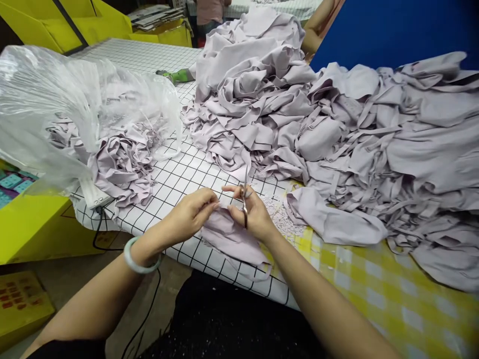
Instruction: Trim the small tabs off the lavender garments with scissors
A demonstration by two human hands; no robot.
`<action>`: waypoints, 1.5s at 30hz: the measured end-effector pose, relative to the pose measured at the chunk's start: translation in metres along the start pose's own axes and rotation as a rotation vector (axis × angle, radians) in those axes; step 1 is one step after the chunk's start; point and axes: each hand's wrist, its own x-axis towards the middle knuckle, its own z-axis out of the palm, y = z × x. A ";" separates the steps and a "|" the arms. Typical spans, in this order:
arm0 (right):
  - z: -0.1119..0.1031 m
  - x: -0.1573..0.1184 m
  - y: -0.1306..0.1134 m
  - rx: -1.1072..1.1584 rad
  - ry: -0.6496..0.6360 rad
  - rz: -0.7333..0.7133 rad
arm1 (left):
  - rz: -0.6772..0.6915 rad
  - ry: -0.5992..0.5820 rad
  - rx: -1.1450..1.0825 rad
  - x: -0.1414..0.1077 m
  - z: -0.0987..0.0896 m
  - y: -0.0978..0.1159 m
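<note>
- I watch through one head-worn camera, facing forward and down.
- It looks from close above the near edge of the grid-patterned tablecloth.

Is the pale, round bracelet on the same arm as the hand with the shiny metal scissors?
No, the pale, round bracelet circles the left wrist, while the shiny metal scissors are in the right hand.

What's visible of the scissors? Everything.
The scissors look slim, silvery and metallic, with narrow blades pointing up the picture. The right hand grips them, fingers hiding part of the handles. They are beside the pale lilac cloth piece, over the grid-patterned table cover. Blade opening can't be made out.
</note>
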 end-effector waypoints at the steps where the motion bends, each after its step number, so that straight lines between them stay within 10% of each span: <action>1: -0.002 0.008 -0.002 0.057 -0.135 -0.028 | 0.018 -0.033 -0.026 -0.006 -0.008 0.008; 7: 0.012 0.045 -0.018 0.111 -0.700 0.079 | -0.126 -0.077 -0.119 -0.042 -0.043 0.028; 12: 0.031 0.040 -0.035 0.181 -0.244 -0.095 | -0.562 -0.108 -0.877 -0.060 -0.014 0.017; 16: 0.032 0.022 -0.040 0.176 -0.011 -0.252 | -0.595 -0.089 -1.365 -0.060 0.012 0.017; 24: 0.039 -0.041 -0.006 0.109 0.187 -0.110 | -0.237 0.228 -0.666 -0.061 0.007 0.040; 28: 0.056 -0.067 -0.006 0.201 0.146 0.021 | -0.119 0.292 -0.748 -0.043 0.031 0.043; 37: -0.031 -0.080 -0.042 -0.525 0.042 -0.044 | 0.022 0.312 -0.497 -0.027 0.065 0.046; 45: -0.037 -0.088 -0.038 -0.633 0.015 -0.038 | 0.090 0.224 -0.422 -0.022 0.075 0.048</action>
